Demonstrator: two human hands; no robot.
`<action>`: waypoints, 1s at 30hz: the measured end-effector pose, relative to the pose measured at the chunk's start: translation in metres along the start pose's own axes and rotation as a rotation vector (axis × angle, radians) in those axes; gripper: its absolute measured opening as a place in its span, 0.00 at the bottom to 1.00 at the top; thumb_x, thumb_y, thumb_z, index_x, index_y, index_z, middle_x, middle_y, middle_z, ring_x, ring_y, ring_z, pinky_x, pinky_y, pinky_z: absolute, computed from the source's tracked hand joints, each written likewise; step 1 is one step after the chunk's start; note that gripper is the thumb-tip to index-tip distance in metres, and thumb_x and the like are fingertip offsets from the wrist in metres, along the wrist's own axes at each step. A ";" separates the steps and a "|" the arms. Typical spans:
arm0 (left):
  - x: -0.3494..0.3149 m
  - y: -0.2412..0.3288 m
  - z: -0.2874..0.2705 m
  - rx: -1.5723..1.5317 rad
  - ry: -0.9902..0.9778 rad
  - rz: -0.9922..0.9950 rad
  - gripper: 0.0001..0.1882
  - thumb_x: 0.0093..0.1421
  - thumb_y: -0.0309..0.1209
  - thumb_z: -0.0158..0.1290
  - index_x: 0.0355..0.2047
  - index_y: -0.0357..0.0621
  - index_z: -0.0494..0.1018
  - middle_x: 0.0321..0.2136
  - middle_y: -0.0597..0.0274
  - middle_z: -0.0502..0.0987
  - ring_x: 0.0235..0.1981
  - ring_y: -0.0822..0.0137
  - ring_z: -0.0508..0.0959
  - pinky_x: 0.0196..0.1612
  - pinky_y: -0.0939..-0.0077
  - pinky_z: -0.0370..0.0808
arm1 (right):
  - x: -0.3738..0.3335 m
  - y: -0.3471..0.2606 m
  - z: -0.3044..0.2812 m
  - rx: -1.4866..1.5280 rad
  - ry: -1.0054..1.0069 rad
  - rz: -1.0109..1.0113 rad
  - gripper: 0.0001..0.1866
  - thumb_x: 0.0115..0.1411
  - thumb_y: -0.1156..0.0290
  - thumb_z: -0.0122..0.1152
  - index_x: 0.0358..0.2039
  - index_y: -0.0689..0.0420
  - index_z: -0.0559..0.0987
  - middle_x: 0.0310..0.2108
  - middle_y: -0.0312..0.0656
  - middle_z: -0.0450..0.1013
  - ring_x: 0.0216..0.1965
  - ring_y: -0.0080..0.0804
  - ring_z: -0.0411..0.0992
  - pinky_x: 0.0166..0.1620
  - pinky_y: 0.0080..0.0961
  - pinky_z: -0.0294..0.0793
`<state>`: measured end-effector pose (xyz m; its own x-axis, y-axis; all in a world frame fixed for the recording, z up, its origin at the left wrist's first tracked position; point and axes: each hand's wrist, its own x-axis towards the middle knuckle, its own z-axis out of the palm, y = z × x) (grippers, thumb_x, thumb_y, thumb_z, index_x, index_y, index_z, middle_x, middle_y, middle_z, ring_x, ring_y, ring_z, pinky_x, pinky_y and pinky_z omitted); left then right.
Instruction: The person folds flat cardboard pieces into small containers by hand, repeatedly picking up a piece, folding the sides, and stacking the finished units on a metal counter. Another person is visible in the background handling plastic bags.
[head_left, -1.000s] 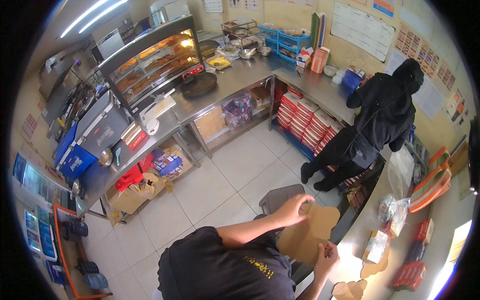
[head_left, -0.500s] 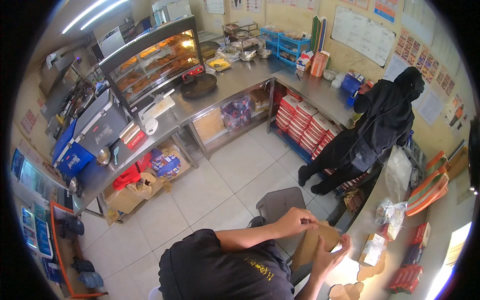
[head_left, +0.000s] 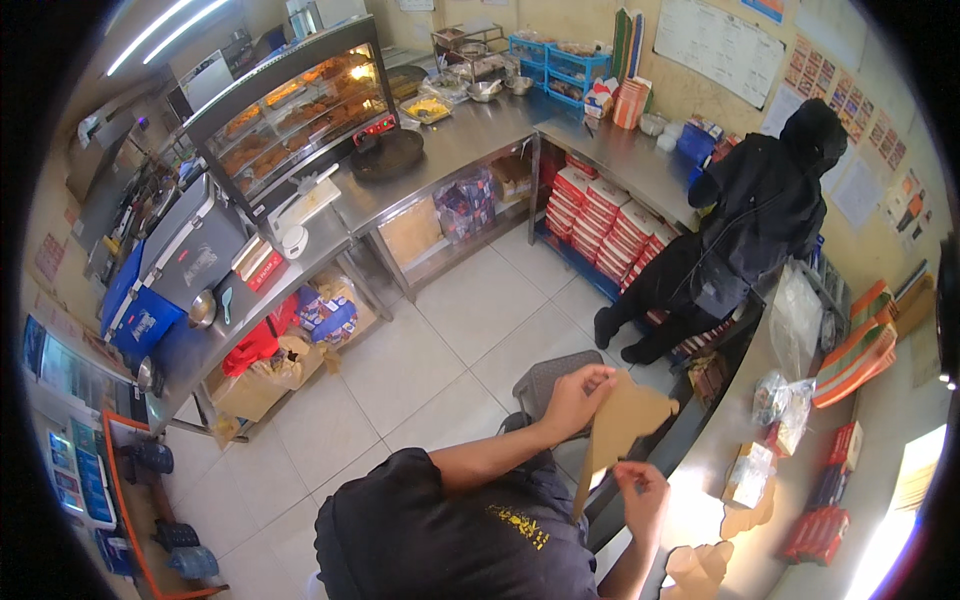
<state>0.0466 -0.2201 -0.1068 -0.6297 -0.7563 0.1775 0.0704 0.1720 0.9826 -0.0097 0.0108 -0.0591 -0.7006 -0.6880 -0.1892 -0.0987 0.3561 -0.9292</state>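
Observation:
A brown cardboard box blank [head_left: 632,412], partly folded with cut tabs along its right side, is held up in front of my body. My left hand [head_left: 578,402] pinches its upper left edge between thumb and fingers. Below, my right hand [head_left: 643,490] is closed, with its fingertips at the blank's lower edge. To the right, more flat brown cardboard pieces [head_left: 697,570] lie on the metal counter [head_left: 690,500].
A co-worker in black [head_left: 760,210] stands at the right-hand counter. Stacked red-and-white boxes [head_left: 590,215] fill the shelf under it. A grey stool [head_left: 550,380] stands before me. A lit food warmer [head_left: 300,110] occupies the left counter.
The cardboard has been raised and turned, showing its broad face. My left hand has moved up and left with it. My right hand has moved down, from the blank's right side to its lower edge.

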 end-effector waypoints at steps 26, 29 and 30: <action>-0.014 0.046 0.035 0.191 -0.791 0.387 0.21 0.61 0.34 0.70 0.55 0.46 0.83 0.50 0.56 0.82 0.50 0.60 0.83 0.49 0.69 0.80 | -0.015 -0.014 -0.020 -0.236 0.372 -0.320 0.09 0.65 0.74 0.68 0.45 0.60 0.86 0.34 0.49 0.82 0.35 0.43 0.83 0.43 0.33 0.82; -0.012 0.043 0.041 0.153 -0.881 0.374 0.18 0.62 0.33 0.69 0.52 0.44 0.85 0.44 0.57 0.85 0.43 0.61 0.85 0.45 0.70 0.80 | -0.021 -0.008 -0.025 0.013 0.407 -0.141 0.13 0.59 0.76 0.74 0.44 0.63 0.83 0.36 0.46 0.81 0.37 0.37 0.81 0.44 0.29 0.81; -0.013 0.040 0.042 0.161 -0.892 0.361 0.17 0.62 0.32 0.69 0.50 0.44 0.85 0.42 0.58 0.86 0.40 0.62 0.85 0.43 0.70 0.80 | -0.023 -0.008 -0.025 0.038 0.439 -0.082 0.13 0.58 0.75 0.75 0.43 0.63 0.83 0.37 0.47 0.81 0.38 0.40 0.81 0.44 0.32 0.81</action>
<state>0.0251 -0.1773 -0.0721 -0.9502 0.1027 0.2943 0.3090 0.4336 0.8464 -0.0105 0.0391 -0.0396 -0.9260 -0.3763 0.0310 -0.1466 0.2825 -0.9480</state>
